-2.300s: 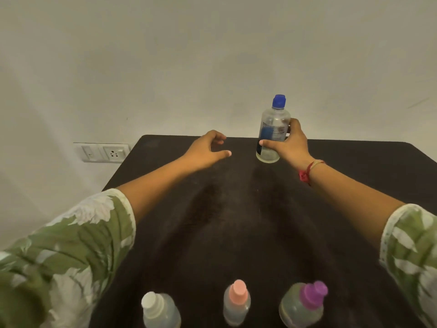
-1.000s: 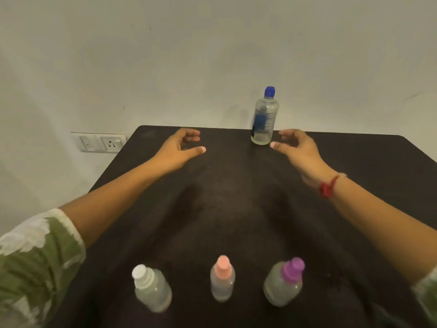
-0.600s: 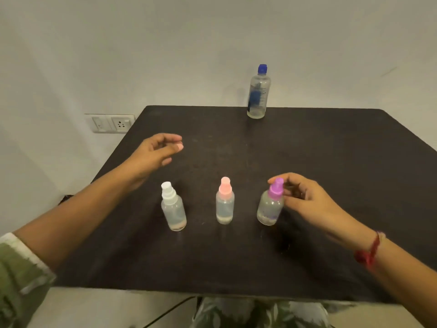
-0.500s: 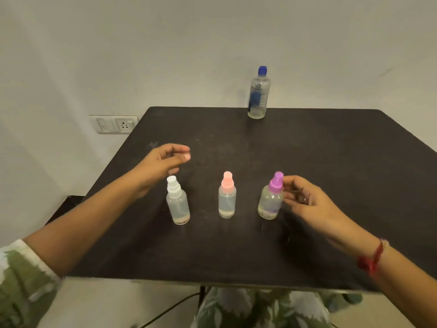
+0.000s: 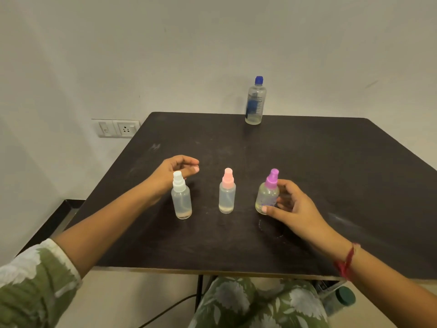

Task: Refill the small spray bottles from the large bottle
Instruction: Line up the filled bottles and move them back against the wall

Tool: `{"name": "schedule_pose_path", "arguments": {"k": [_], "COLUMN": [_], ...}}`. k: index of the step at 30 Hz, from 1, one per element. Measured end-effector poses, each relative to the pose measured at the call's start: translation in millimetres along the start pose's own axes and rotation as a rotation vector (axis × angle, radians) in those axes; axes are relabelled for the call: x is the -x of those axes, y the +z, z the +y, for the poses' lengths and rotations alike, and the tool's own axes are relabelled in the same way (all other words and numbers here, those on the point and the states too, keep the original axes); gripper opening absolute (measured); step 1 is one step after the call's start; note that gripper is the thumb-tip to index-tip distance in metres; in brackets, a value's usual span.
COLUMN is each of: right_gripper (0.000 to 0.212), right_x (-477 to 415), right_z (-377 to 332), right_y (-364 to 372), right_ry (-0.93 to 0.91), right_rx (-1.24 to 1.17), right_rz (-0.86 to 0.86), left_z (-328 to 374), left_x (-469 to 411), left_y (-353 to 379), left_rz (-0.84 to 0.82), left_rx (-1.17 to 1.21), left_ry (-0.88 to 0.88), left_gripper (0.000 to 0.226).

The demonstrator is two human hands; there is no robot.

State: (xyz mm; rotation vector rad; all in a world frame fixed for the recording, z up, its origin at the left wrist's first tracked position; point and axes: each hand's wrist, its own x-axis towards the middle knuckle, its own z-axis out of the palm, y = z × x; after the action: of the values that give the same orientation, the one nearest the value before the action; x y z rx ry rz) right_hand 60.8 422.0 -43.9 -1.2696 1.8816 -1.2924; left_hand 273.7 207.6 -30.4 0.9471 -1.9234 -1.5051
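Note:
Three small clear spray bottles stand in a row on the dark table (image 5: 307, 162): a white-capped one (image 5: 181, 200), a pink-capped one (image 5: 227, 192) and a purple-capped one (image 5: 268, 194). Each has a little liquid at the bottom. My right hand (image 5: 292, 207) wraps around the purple-capped bottle, thumb on its lower front and fingers behind it. My left hand (image 5: 173, 170) hovers just behind the white-capped bottle, fingers loosely curled, holding nothing. The large clear bottle (image 5: 255, 101) with a blue cap stands upright at the table's far edge by the wall.
A wall socket plate (image 5: 118, 128) sits left of the table. A green-capped bottle (image 5: 340, 300) lies below the table's near right edge. A low dark ledge (image 5: 59, 216) runs along the left wall. My lap shows under the near edge.
My right hand let go of the large bottle at the back, came to the purple-capped bottle and closed its thumb and fingers around it. My left hand drew back to behind the white-capped bottle.

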Motion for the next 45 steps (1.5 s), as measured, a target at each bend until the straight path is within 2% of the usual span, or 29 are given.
{"name": "schedule_pose_path", "arguments": {"k": [4,10,21,25,34,39,45], "right_gripper": [0.04,0.039,0.05,0.044,0.053,0.057,0.056], "right_x": [-13.3,-47.7,-200.9,-250.8,-322.7,-340.1,-352.9], "right_z": [-0.5,-7.1,-20.6,-17.6,10.7,21.7,28.3], "right_y": [6.6,13.5,28.8,36.6,51.9,51.4,54.3], "right_ry": [0.004,-0.026,-0.122,-0.141,-0.111,-0.104,-0.117], "right_rx": [0.049,0.018,0.013,0.02,0.071,0.015,0.042], "right_rz": [0.049,0.064,0.14,0.178,0.272,0.315,0.368], "left_z": [-6.7,-11.2,-9.0,-14.6,-26.3,-25.2,-25.9], "left_x": [-5.7,-26.2,-119.4,-160.6,-225.9,-247.8,-261.3], "left_y": [0.0,-0.6,13.3,22.2,43.0,49.1,51.5], "left_rz": [-0.002,0.012,0.0,0.044,0.096,0.037,0.014], "left_rx": [0.019,0.009,-0.099,-0.213,-0.449,-0.59,-0.652], "left_ry": [-0.012,0.001,0.144,0.215,0.332,0.36,0.349], "left_gripper": [0.014,0.014,0.024,0.028,0.041,0.047,0.055]}}
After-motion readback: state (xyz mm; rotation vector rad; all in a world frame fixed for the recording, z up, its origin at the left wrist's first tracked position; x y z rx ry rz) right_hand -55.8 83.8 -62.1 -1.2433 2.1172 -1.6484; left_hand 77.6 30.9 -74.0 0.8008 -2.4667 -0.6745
